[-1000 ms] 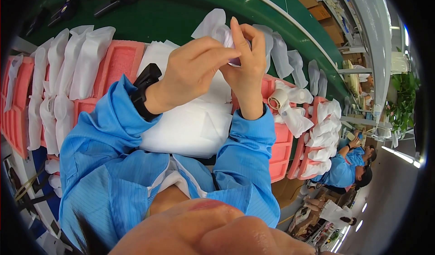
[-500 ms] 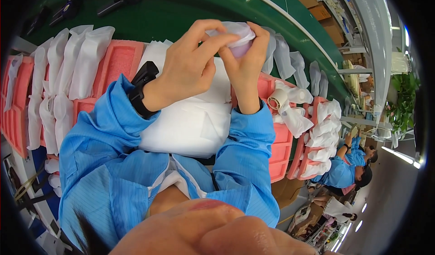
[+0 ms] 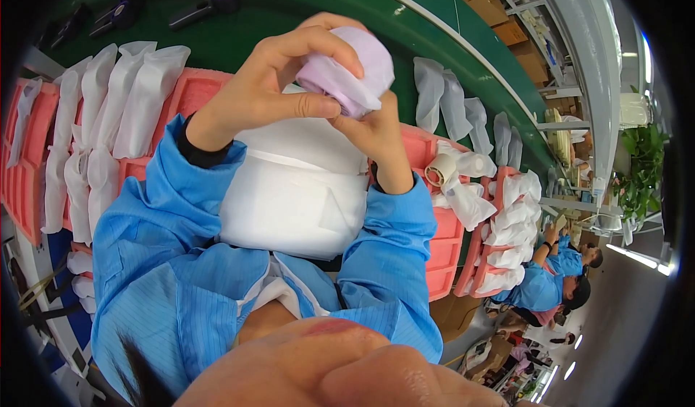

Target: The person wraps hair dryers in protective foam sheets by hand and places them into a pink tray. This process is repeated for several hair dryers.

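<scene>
Trays (image 3: 30,179) in pink line the left side of the frame, where white wrapped pieces (image 3: 153,107) lie close together; a sleeve brushing past could drag one out of line. Dark handheld devices (image 3: 223,0) rest in the upper left on the green table (image 3: 286,2), well apart from the hands. Near the upper middle, the left hand (image 3: 279,81) curls around a pale lilac bundle (image 3: 373,63), fingers over its near side and thumb below. White sheets (image 3: 289,208) lie beneath in a stack, and a dropped bundle could land there and crease or skew them. Just right of centre, the right hand (image 3: 382,136) sets its thumb against the bundle's lower edge; its fingers are hidden behind, so I cannot tell how firmly it grips. Loose folds face the palms, so if either thumb eases, the wrap could spring open, and too hard a twist might tear such thin material. Farther right, a tape roll (image 3: 439,171) sits among white wrapped lumps (image 3: 470,201); a knock from the right forearm could set it rolling.
</scene>
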A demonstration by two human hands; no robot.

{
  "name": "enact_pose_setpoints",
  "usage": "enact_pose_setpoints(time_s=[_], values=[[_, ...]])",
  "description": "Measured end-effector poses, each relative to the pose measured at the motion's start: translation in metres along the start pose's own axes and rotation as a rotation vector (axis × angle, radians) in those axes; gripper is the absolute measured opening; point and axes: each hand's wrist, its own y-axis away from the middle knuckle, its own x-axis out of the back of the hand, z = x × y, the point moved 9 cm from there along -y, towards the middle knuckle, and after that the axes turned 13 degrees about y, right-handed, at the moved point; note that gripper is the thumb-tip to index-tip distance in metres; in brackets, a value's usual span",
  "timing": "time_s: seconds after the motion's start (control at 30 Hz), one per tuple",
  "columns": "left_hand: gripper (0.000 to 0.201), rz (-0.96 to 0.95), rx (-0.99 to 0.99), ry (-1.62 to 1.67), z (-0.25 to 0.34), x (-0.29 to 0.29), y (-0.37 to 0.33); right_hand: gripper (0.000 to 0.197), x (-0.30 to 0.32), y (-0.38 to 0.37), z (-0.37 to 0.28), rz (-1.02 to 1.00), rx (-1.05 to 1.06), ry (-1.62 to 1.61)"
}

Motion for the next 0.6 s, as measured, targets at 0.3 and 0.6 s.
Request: enact_pose_setpoints(time_s=[0.3, 0.6], values=[[0.035, 0.294, -0.233, -0.574, 0.027, 0.005, 0.023, 0.038, -0.010, 0.008, 0.000, 0.093, -0.044, 0.313], [0.018, 0.418, -0.272, -0.508, 0.035, 0.028, 0.020, 0.021, 0.008, 0.010, -0.003, 0.055, -0.220, 0.064]])
